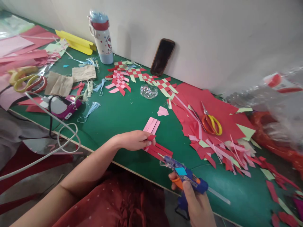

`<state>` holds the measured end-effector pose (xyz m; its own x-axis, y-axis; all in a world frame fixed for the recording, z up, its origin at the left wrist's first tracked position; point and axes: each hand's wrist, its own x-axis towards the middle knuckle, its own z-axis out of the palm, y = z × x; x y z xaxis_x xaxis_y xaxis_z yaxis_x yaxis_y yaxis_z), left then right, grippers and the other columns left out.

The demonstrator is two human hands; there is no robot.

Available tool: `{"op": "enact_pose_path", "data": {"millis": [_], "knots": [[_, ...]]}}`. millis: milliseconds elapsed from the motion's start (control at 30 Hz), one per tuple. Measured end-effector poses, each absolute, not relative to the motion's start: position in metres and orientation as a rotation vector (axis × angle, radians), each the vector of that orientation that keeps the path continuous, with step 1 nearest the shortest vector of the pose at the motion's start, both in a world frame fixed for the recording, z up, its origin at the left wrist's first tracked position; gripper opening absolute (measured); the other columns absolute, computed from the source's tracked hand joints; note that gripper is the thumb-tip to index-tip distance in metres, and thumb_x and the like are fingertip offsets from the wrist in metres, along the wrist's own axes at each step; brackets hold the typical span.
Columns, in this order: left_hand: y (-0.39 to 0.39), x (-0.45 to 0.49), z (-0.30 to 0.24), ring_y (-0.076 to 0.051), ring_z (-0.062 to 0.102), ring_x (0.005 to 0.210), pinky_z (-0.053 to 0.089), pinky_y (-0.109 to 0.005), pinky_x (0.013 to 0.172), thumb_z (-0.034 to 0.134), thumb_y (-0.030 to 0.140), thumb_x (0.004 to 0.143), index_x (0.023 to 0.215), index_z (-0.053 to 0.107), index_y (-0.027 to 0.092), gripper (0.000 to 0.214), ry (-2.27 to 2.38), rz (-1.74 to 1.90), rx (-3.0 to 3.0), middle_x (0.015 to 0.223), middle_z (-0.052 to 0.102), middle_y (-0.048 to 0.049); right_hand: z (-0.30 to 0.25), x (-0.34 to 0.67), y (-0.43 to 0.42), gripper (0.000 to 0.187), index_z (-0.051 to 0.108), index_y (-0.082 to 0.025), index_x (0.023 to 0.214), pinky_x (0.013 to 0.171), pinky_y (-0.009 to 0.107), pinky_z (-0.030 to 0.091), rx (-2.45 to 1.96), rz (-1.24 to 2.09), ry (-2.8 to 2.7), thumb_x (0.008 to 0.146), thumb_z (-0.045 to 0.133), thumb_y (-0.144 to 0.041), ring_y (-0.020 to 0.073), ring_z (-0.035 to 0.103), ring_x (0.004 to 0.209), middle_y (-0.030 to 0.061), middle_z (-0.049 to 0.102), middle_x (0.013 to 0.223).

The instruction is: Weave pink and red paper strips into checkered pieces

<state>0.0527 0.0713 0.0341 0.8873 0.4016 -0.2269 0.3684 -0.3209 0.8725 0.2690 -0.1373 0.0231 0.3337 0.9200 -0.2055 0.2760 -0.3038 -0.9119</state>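
My right hand (193,195) grips a blue hot glue gun (187,173), its fingers by the orange trigger and a clear glue stick (220,195) poking out of the back. The nozzle points left, close to some red paper strips (162,150) on the table. My left hand (136,140) is closed in a pinch on a red paper strip (151,137). Under and beyond its fingertips lie pink paper strips (151,125) side by side. Part of the red and pink strips is hidden by my left hand.
Woven paper fish (119,82), a dish of beads (149,91) and tassels (92,108) lie on the green table (123,116). Scissors (210,121) rest on red paper at right. A bottle (101,37) and a phone (163,56) stand by the wall. A white cable (47,154) loops at left.
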Motion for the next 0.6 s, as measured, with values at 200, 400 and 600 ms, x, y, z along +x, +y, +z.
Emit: {"op": "enact_pose_path", "data": {"millis": [200,400,600], "knots": [[0.07,0.053,0.034,-0.014,0.057,0.08,0.042,-0.023,0.074,0.041,0.022,0.093,0.098,0.061,0.019,0.021,0.561,0.029,1.973,0.088,0.062,-0.0009,0.016,0.257,-0.148,0.038,0.064,-0.018,0.086,0.057,0.03,0.054,-1.641,1.142,-0.662,0.089,0.051,-0.054,0.0161,0.061,0.058,0.0067,0.069,0.08],[0.069,0.053,0.032,-0.013,0.054,0.078,0.041,-0.023,0.074,0.046,0.017,0.084,0.091,0.057,0.02,0.013,0.542,0.072,1.997,0.088,0.061,0.0011,0.015,0.244,-0.145,0.046,0.066,-0.017,0.091,0.058,0.03,0.052,-1.77,1.074,-0.812,0.091,0.046,-0.058,0.0185,0.061,0.061,0.0069,0.066,0.071],[0.07,0.051,0.031,-0.011,0.052,0.074,0.04,-0.021,0.068,0.048,0.011,0.074,0.084,0.055,0.02,0.015,0.581,0.067,1.907,0.082,0.059,0.0037,0.013,0.239,-0.128,0.039,0.061,-0.018,0.084,0.049,0.025,0.045,-1.797,0.918,-1.104,0.09,0.05,-0.054,0.0142,0.051,0.05,0.0001,0.055,0.059]]}}
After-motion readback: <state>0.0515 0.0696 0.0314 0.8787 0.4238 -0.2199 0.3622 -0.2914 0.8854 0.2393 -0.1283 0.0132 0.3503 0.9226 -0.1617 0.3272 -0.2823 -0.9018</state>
